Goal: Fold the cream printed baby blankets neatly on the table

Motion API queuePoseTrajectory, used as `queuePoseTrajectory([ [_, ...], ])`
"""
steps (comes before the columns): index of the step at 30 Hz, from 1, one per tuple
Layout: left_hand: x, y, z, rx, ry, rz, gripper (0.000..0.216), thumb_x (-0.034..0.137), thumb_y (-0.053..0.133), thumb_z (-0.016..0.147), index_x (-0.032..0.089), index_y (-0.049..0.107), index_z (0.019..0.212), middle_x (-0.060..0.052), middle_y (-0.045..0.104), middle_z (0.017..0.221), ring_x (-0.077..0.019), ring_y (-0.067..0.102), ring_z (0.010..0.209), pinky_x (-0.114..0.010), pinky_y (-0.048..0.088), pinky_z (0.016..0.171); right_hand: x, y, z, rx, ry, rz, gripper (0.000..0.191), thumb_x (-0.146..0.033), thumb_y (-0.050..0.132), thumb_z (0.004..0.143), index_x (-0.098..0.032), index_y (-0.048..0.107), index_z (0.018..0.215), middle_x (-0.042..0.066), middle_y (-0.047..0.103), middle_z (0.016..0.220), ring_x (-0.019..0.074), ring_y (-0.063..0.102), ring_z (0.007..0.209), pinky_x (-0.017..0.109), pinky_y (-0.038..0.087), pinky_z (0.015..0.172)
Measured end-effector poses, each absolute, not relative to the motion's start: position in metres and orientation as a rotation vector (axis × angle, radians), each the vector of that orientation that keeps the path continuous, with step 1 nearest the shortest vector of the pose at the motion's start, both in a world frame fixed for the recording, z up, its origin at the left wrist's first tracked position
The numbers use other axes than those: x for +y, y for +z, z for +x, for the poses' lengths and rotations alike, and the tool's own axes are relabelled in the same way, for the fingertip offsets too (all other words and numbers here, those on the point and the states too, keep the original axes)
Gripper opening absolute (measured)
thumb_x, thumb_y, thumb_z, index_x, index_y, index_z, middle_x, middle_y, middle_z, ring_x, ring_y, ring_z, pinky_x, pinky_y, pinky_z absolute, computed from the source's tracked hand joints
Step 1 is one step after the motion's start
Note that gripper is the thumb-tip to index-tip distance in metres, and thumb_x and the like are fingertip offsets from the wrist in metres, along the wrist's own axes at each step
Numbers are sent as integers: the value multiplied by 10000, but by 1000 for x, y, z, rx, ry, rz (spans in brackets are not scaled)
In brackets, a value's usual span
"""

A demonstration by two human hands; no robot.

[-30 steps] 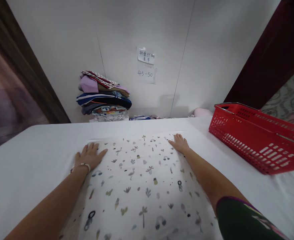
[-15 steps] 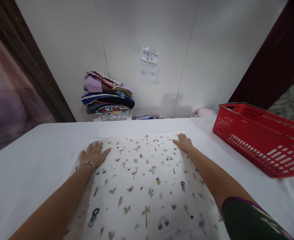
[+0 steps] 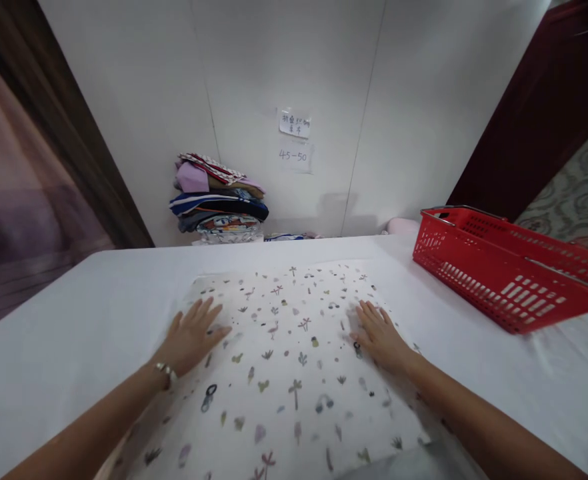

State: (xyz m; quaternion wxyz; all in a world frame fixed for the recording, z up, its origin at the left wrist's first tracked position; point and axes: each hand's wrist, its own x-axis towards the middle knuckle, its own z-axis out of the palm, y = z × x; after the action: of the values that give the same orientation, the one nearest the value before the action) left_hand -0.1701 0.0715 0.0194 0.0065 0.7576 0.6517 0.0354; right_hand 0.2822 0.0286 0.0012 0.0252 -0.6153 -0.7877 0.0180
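Observation:
A white cloth point(image 3: 284, 360) printed with small plants, flamingos and other little shapes lies flat on the white table point(image 3: 74, 320) in front of me. My left hand point(image 3: 191, 337) rests palm down on its left side, fingers spread; a bracelet sits on that wrist. Over on the cloth's right side, my right hand point(image 3: 381, 337) also lies flat with the fingers stretched out. Neither hand holds anything.
A red plastic basket point(image 3: 504, 273) stands on the table at the right. A stack of folded clothes point(image 3: 219, 200) sits against the far wall, under two paper notes point(image 3: 294, 140). A dark wooden panel runs along the left, a dark door at the right.
Both hands have slid back toward me across the cloth, from its far corners to its middle. The view has shifted a little.

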Motion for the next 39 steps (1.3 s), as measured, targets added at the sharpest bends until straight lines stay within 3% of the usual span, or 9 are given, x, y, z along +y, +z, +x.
queuePoseTrajectory([
  [7, 23, -4, -170, 2042, 35, 2278, 716, 615, 264, 808, 217, 267, 1403, -32, 181, 1476, -253, 112, 1364, -454, 112, 1093, 21, -15, 309, -2292, 103, -2143, 780, -652, 175, 844, -125, 237, 1415, 95, 134, 1484, 237, 77, 1365, 440, 87, 1086],
  [14, 16, 13, -163, 2061, 15, 2233, 711, 598, 209, 831, 186, 244, 1410, -67, 136, 1488, -250, 103, 1367, -457, 149, 1072, 4, 4, 302, -2278, 127, -2152, 756, -620, 171, 858, -111, 234, 1415, 91, 124, 1489, 232, 59, 1367, 425, 83, 1088],
  [19, -43, 5, -164, 1995, 52, 2498, 661, 562, 302, 831, 194, 318, 1380, -59, 203, 1473, -265, 123, 1362, -486, 101, 1075, -42, -6, 318, -2314, 19, -2082, 765, -638, 159, 851, -131, 237, 1418, 92, 142, 1485, 238, 51, 1367, 434, 48, 1090],
  [27, -61, -5, -175, 1985, 113, 2420, 629, 537, 335, 831, 217, 337, 1373, -64, 270, 1451, -268, 203, 1342, -468, 182, 1074, -60, -5, 326, -2265, 143, -2170, 725, -613, 183, 863, -140, 266, 1406, 87, 164, 1481, 232, 104, 1362, 437, 92, 1082],
  [39, -104, -3, -191, 1978, 102, 2286, 548, 498, 254, 884, 267, 315, 1377, -57, 270, 1452, -264, 218, 1338, -522, 218, 1047, -82, -9, 333, -2287, 43, -2127, 693, -595, 179, 870, -155, 297, 1393, 84, 206, 1472, 248, 110, 1360, 469, 133, 1081],
])
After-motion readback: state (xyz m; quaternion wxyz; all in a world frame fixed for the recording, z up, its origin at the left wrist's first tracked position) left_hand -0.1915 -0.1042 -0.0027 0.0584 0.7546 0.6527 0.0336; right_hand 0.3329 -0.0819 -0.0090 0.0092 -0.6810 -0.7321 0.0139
